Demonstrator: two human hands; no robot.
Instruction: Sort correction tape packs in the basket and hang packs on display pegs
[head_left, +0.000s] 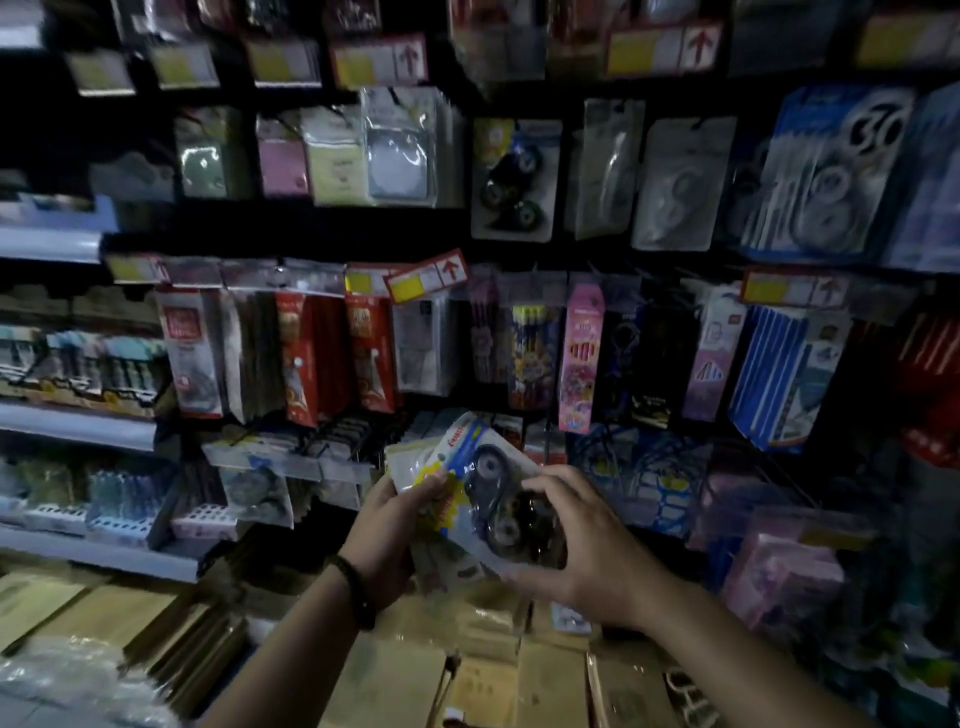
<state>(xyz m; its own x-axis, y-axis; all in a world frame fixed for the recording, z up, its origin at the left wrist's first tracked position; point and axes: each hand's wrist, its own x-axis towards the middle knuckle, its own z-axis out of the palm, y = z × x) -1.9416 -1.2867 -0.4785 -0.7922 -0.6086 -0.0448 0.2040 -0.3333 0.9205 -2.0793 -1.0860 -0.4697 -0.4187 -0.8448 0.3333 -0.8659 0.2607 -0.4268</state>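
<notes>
Left hand gripping a fanned stack of correction tape packs, right hand fingers curled around the front pack, hanging stationery on pegs beyond, dim aisle

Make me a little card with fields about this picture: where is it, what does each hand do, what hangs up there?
place: dim shop wall of hanging stationery packs
left hand: holds a bunch of correction tape packs
right hand: grips the front pack
hung yet: no, packs are in the hands
below: brown packets
</notes>
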